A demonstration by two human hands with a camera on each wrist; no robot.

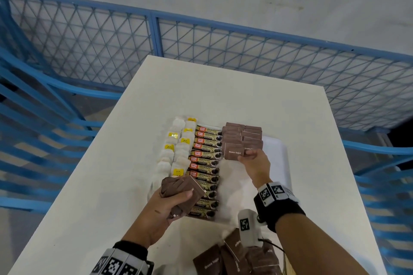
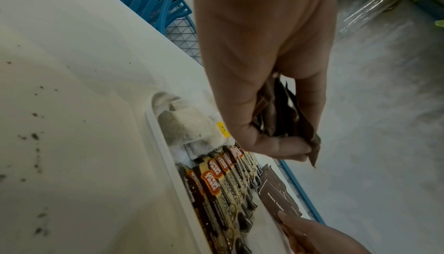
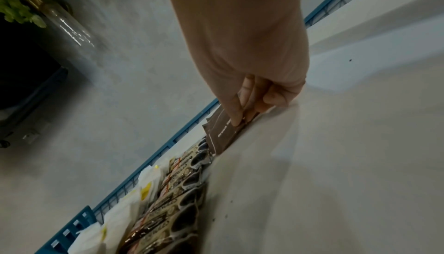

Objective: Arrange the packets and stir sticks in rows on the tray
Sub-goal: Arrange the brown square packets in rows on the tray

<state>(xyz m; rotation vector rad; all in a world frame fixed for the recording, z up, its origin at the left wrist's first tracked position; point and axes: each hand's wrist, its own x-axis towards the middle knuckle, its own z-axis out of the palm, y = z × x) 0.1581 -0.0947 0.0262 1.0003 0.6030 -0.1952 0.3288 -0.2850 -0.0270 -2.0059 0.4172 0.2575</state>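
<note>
Tea bags (image 1: 176, 152): two columns; coffee sticks (image 1: 205, 163): one column.

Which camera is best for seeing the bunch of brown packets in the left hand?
The head view: the bunch of brown packets shows whole, gripped in the left hand above the coffee sticks. The left wrist view shows only dark edges poking between fingers. The right wrist view doesn't show the bunch.
</note>
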